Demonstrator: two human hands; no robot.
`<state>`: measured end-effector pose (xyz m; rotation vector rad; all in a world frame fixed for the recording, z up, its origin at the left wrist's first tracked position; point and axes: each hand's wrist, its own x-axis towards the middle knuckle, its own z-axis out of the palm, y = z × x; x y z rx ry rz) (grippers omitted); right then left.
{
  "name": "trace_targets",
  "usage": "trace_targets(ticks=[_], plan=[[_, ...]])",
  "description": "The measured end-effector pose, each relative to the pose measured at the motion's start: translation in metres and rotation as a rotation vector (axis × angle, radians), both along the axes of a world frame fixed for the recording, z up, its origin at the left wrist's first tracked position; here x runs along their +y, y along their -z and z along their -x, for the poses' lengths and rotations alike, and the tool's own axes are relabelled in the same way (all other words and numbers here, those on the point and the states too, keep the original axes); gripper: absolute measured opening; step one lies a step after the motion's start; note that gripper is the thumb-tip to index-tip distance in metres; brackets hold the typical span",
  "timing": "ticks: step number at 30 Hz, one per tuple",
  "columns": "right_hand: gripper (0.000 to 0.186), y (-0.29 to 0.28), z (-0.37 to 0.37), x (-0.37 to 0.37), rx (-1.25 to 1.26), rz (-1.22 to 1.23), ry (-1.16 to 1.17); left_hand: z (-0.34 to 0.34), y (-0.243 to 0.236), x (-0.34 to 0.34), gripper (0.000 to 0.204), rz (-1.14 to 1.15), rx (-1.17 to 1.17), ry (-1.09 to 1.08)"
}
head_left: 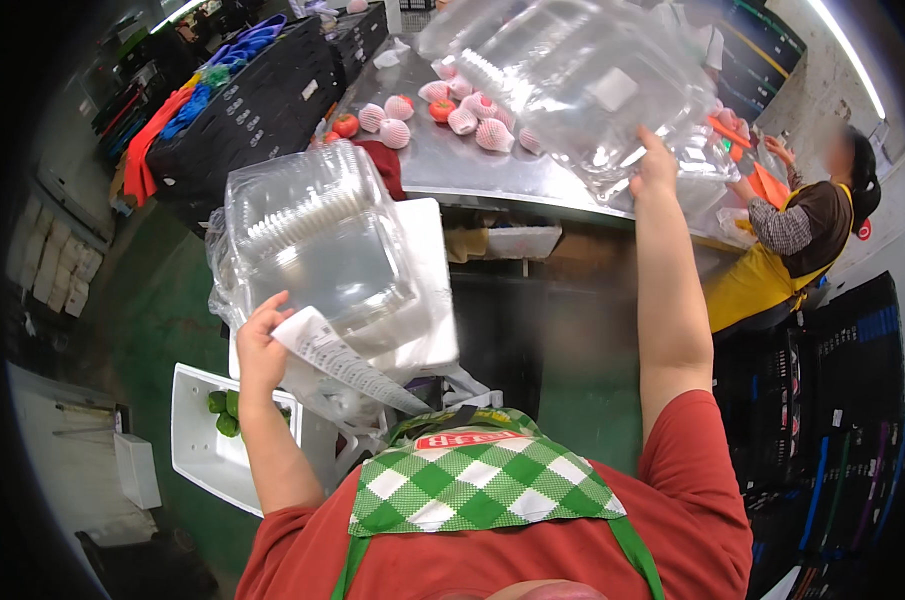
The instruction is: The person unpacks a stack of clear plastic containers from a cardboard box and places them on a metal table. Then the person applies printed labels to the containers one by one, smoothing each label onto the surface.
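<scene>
My right hand [657, 165] reaches out over the metal table and grips the near edge of a large clear plastic clamshell container [597, 90]. A small white label shows on that container. At the left, my left hand [264, 340] is closed on one end of a long white printed paper strip [347, 362], which trails toward my apron. Right beside that hand stands a stack of clear plastic containers [317, 245], partly wrapped in loose film, on a white foam box [434, 290].
Tomatoes [345, 125] and several fruits in pink foam nets [493, 134] lie on the metal table [452, 178]. Black crates [242, 130] stand at the far left. A white box [197, 440] holds green vegetables [222, 405]. A co-worker in a yellow apron [762, 285] stands at the right.
</scene>
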<state>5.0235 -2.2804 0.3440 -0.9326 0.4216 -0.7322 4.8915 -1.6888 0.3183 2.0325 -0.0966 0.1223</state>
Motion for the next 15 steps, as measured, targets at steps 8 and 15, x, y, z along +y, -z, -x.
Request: trace_targets(ticks=[8,15], plan=[[0.033,0.05,-0.019,-0.193,-0.037,-0.184,0.14,0.009,-0.003,0.006,0.021,0.057,-0.017,-0.106],[0.041,0.069,-0.088,-0.355,0.067,-0.215,0.158,0.006,-0.005,0.006,0.021,0.071,0.019,-0.157]])
